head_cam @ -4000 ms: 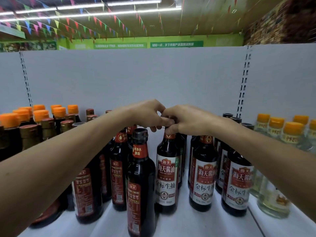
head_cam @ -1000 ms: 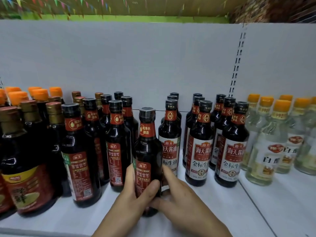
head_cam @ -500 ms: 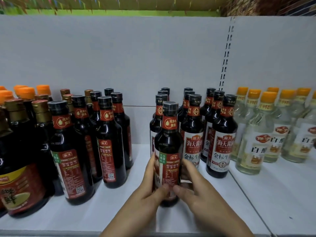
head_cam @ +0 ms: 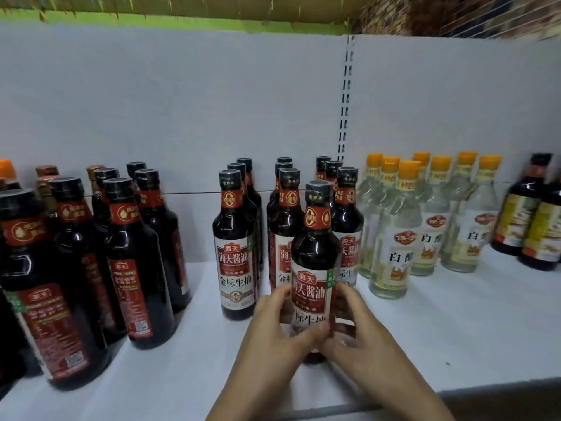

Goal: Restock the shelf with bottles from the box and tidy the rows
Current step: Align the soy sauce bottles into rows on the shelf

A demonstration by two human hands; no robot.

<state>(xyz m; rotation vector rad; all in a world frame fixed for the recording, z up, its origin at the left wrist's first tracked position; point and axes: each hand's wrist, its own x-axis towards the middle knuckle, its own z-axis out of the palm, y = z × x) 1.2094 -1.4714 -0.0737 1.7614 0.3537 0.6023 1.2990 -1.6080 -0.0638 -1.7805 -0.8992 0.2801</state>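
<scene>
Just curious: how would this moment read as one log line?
left hand + right hand | grip soy sauce bottle | upright on shelf

A single wide-angle camera, worn on the head, stands close before the front edge of the shelf (head_cam: 455, 329). It faces forward and slightly down across the shelf to the white back panel (head_cam: 212, 101). The left hand (head_cam: 273, 335) and right hand (head_cam: 367, 347) enter from the bottom of the view, nearest the lens, around a dark bottle (head_cam: 315, 250). The shelf's front edge slants up to the right, and the slotted upright (head_cam: 346, 101) leans a little off vertical.
</scene>
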